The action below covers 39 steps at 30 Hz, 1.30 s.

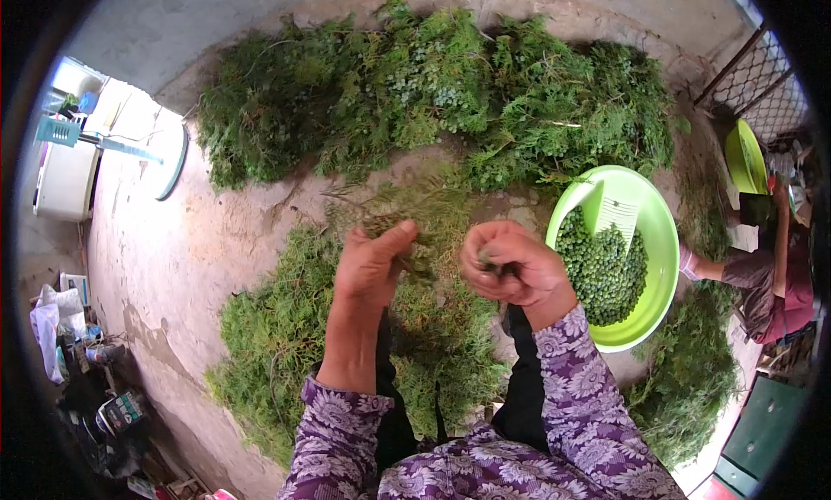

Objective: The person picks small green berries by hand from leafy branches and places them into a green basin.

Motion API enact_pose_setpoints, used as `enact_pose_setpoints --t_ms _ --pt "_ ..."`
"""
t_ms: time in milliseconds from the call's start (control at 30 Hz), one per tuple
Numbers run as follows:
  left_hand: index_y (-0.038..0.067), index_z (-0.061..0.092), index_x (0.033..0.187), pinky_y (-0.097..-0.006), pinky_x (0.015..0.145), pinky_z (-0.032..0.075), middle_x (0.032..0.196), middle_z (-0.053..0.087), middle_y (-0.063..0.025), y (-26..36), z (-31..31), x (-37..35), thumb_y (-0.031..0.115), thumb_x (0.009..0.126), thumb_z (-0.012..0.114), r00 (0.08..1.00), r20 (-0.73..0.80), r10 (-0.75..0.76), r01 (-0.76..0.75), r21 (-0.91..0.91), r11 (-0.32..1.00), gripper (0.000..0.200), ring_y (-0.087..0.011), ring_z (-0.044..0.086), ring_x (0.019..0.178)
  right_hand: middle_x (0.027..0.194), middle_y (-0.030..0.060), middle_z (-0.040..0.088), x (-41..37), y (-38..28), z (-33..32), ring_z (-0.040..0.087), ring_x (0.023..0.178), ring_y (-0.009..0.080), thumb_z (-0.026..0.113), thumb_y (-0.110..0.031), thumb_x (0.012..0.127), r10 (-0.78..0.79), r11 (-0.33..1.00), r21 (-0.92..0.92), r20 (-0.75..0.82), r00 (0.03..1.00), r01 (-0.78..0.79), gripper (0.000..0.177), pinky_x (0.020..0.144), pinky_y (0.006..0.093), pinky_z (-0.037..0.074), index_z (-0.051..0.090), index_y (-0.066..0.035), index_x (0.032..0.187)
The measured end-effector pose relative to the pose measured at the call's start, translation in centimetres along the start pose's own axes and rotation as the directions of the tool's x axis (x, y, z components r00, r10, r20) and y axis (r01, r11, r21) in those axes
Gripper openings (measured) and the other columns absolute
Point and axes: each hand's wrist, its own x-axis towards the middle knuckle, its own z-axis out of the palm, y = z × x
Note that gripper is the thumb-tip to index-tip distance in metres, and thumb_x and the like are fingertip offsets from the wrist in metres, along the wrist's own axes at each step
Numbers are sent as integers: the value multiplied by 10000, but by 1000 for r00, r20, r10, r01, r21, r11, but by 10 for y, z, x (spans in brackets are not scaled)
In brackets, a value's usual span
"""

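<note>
Left hand (368,268) has fingers (400,235) pinched on a blurry sprig (381,218), right hand (524,262) curled round what looks like berries (488,261); loosen up and they'd probably hit the floor (225,232), not the basin (666,266).

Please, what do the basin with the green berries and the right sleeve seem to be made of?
Basin: probably plastic, smooth and glossy; the even light-green colour and ribbed panel suggest moulding. Right sleeve: apparently matte fabric, from its soft creases; fibre unclear.
</note>
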Motion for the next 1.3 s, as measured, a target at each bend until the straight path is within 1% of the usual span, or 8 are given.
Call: enact_pose_setpoints --t_ms 133,233,367,900,1100,1200,1267,1300 --pt "9 558 831 -311 571 449 731 579 -54 3 -10 3 48 739 644 994 -95 -62 53 -91 994 132 -152 556 668 725 85 558 0 -3 2 460 476 78 495 -109 740 -165 984 -92 -118 979 155 150 362 155 282 516 -9 849" --pt "0 553 862 -309 605 458 786 585 -65 6 -7 2 27 739 633 974 -7 -226 220 -202 954 150 -163 561 678 799 64 576 3 -5 3 501 547 69 501 -96 766 -164 976 -180 -215 963 126 174 383 155 307 507 -26 925" --pt "-2 552 887 -312 629 462 826 587 -68 -2 -6 5 22 741 626 976 -13 -218 209 -234 950 166 -165 563 699 790 25 572 13 1 -4 501 530 52 517 -92 794 -170 932 -362 -405 898 13 170 386 156 321 511 -39 956" --pt "31 560 917 -258 623 468 813 607 -47 -3 6 -3 36 714 655 978 136 -156 162 -33 986 224 -142 580 725 607 -28 490 17 7 4 424 460 39 594 -127 783 -273 894 -441 -403 873 76 104 380 172 300 553 -45 833" --pt "24 541 928 -237 610 456 805 596 -47 1 8 -6 22 705 663 983 138 -119 127 -44 991 254 -129 570 705 626 -27 495 11 6 5 413 455 29 593 -81 761 -74 930 -361 -368 927 -69 146 373 165 295 553 -27 890" --pt "13 525 922 -251 616 451 800 589 -48 3 5 -7 11 710 654 976 173 -135 143 -37 989 248 -136 563 695 571 -9 488 13 5 -2 419 449 49 584 -116 757 -266 790 -612 -399 877 -39 118 374 192 289 558 -17 816" --pt "12 515 911 -258 613 445 788 583 -44 7 0 -6 11 714 651 978 149 -143 149 -34 988 239 -137 558 685 695 32 570 15 -3 -15 449 463 57 558 -70 749 -518 87 -955 -287 805 -284 117 379 165 310 534 -16 851" --pt "24 506 900 -263 604 439 771 575 -34 7 -5 -4 19 709 660 990 52 -129 131 -31 991 245 -134 552 675 695 32 570 10 -7 -13 449 463 57 558 -70 749 -520 85 -955 -286 805 -284 117 379 165 310 534 -16 851"
